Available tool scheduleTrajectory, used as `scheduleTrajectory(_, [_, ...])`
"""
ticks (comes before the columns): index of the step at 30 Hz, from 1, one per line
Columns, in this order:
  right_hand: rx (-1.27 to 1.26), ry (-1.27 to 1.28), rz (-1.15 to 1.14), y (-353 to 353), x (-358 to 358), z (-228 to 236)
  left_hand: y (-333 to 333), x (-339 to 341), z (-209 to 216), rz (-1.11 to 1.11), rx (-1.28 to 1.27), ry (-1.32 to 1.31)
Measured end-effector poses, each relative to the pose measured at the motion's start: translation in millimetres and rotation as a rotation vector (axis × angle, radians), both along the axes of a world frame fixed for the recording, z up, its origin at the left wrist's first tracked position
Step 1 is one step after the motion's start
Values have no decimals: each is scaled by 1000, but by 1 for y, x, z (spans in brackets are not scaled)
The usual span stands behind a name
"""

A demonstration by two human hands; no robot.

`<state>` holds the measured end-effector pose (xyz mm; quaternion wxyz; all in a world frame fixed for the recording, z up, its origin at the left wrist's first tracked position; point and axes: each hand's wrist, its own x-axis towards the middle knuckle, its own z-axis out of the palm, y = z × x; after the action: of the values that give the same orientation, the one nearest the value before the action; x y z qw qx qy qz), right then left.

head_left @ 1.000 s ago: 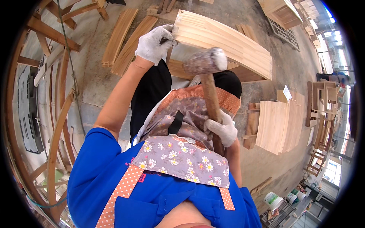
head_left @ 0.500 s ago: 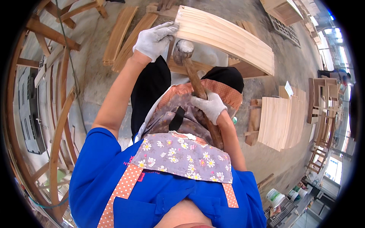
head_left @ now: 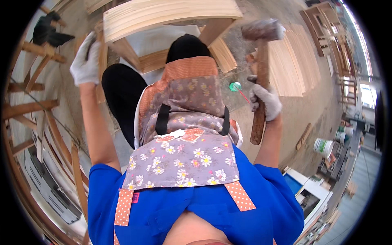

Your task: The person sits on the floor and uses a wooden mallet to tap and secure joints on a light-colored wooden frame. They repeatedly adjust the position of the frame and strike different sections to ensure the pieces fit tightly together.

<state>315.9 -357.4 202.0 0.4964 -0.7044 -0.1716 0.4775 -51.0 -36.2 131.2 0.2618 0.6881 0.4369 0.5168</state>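
My right hand [head_left: 266,100], in a pale work glove, grips the wooden handle of a mallet [head_left: 263,61]. The mallet stands raised to the right, its thick, worn head at the top and slightly blurred. In front of my knees is a pale wooden box frame [head_left: 171,15], with a wide board on top and side boards running down from it. My left hand [head_left: 86,59], also gloved, is off the frame's left end, fingers stretched upward and nothing visible in them. The mallet head is apart from the frame, to its right.
Pale boards [head_left: 296,61] lie stacked on the floor at the right. A green round item [head_left: 235,86] with a red stick sits near my right hand. Wooden racks [head_left: 30,108] line the left side. A white bucket [head_left: 323,148] stands at the lower right.
My left hand has let go of the frame's end and moved left. My right hand has swung the mallet up and right, away from the frame. The view has shifted, with the frame now further left.
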Motion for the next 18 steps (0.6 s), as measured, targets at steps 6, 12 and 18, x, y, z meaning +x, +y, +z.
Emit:
scheduleTrajectory(6, [-393, 173, 74, -53, 42, -180, 0, -58, -4, 66, -237, -191])
scheduleTrajectory(12, [-664, 454, 4, -95, 64, -318, -13, -104, -6, 121, -303, -166])
scheduleTrajectory(18, [-488, 248, 184, -56, 65, -262, -33, -129, -6, 223, -353, -245])
